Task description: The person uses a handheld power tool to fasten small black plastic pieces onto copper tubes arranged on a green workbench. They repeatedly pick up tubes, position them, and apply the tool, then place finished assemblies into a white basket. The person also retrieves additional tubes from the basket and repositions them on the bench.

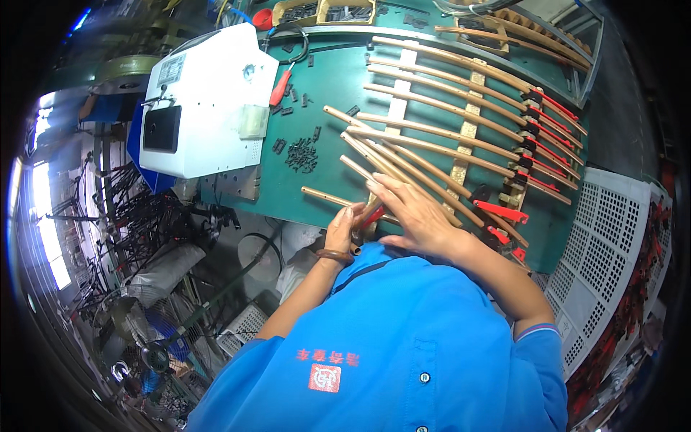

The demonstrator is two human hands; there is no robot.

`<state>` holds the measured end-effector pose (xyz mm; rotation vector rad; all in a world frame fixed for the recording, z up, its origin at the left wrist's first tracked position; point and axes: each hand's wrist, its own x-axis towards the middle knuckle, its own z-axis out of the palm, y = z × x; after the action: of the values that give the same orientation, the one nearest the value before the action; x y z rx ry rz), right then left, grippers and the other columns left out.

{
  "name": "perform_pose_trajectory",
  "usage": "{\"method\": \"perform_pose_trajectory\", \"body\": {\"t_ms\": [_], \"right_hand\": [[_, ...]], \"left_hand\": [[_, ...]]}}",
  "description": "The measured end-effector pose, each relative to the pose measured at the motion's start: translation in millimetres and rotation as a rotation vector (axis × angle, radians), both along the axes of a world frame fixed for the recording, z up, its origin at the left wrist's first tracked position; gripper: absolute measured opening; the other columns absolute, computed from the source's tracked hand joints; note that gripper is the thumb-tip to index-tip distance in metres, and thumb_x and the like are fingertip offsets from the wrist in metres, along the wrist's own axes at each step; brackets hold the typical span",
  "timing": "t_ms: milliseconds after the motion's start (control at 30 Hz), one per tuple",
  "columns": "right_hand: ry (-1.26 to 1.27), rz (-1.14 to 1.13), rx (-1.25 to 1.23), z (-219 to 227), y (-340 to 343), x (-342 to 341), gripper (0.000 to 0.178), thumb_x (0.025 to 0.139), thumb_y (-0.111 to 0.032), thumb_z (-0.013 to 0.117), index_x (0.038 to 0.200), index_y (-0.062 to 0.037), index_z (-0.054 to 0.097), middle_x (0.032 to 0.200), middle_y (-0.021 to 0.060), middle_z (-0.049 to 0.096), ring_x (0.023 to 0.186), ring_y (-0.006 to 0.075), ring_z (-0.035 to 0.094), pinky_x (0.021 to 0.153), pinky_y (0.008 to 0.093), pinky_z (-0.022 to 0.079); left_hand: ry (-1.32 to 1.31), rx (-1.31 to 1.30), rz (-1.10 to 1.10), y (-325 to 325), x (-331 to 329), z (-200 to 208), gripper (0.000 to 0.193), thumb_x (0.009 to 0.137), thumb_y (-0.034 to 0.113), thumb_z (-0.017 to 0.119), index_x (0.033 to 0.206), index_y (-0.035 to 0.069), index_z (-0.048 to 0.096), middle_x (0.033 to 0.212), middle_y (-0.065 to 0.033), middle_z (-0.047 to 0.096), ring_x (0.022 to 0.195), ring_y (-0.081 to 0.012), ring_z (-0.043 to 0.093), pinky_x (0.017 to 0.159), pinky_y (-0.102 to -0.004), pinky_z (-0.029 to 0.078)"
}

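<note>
- The left hand [340,230] is by the near edge of the green counter [335,79]. Its fingers bend around a small spot with a tube end and a red part [373,214]. I cannot tell how hard it pinches.
- The right hand [417,216] is just beside it. Its fingers are stretched out and a little spread, with the tips over the tubes. I cannot tell if the palm presses on anything.
- One copper-colored tube [324,195] lies along the near edge. Its left end pokes out past the left hand, and the rest goes under the hands.
- A brown bracelet [335,255] is on the left wrist.
- Past the right hand, a loose bunch of tubes [403,169] lies criss-cross.
- Farther off, more tubes [439,105] lie side by side, apart, pointing to the right edge. They rest across a white strip [400,104] and a speckled yellow strip [461,162]. Red levers [551,133] and black bits sit near their right ends.
- Left of the tubes is a pile of tiny dark parts [302,155].
- A red-handled screwdriver [281,89] lies beside a white machine [209,108] at the left edge.
- Cardboard trays [347,14] with dark parts sit at the far edge.
- A white basket [601,245] stands beyond the right edge.
</note>
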<state>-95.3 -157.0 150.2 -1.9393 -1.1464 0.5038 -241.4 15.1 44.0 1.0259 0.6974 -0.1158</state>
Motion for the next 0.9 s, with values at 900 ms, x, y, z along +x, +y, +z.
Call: {"method": "perform_pose_trajectory", "body": {"t_ms": [900], "right_hand": [[-0.120,0.911,-0.909,-57.4,129.8,-44.0,0.033,0.080,-0.031,0.057,0.105,-0.0126,0.068,0.100,0.0106,0.067,0.098,0.0263,0.064,0.080,0.0379,0.051]], "left_hand": [[-0.095,0.358,-0.727,103.3,-88.2,-45.0,0.055,0.077,0.002,0.059,0.131,0.005,0.048,0.125,-0.0104,0.053,0.118,-0.0230,0.050,0.100,-0.0354,0.040]]}}
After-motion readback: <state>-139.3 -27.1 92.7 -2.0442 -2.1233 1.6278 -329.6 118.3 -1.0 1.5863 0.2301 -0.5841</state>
